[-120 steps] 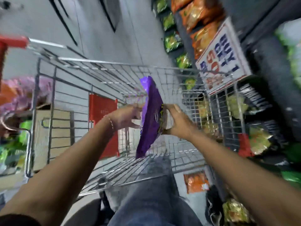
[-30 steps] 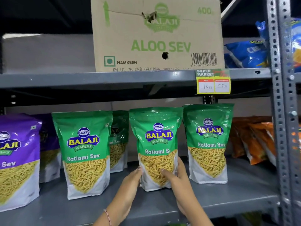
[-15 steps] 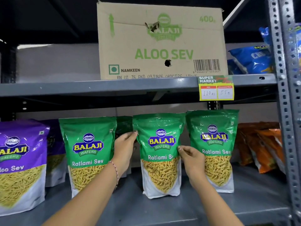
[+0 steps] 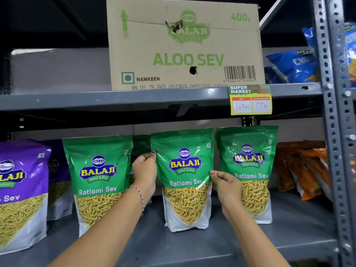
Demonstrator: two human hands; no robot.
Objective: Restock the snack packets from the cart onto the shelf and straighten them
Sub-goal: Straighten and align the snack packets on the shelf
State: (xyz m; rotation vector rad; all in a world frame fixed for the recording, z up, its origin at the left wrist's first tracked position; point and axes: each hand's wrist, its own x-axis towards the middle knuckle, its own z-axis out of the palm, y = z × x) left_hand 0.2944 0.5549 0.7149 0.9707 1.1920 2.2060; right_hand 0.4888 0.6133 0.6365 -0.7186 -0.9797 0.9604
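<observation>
- Both hands have climbed from the base of the middle green packet [image 4: 185, 176] to its side edges.
- Left hand [image 4: 144, 170] and right hand [image 4: 224, 183] each pinch an edge, squaring it upright on the shelf [image 4: 192, 245] between neighbouring green packets [image 4: 98, 176].

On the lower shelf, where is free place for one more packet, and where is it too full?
Bare shelf lies between the right green packet and the orange packets, and along the front edge. The left side, from purple packet to middle green packet, is crowded.
</observation>
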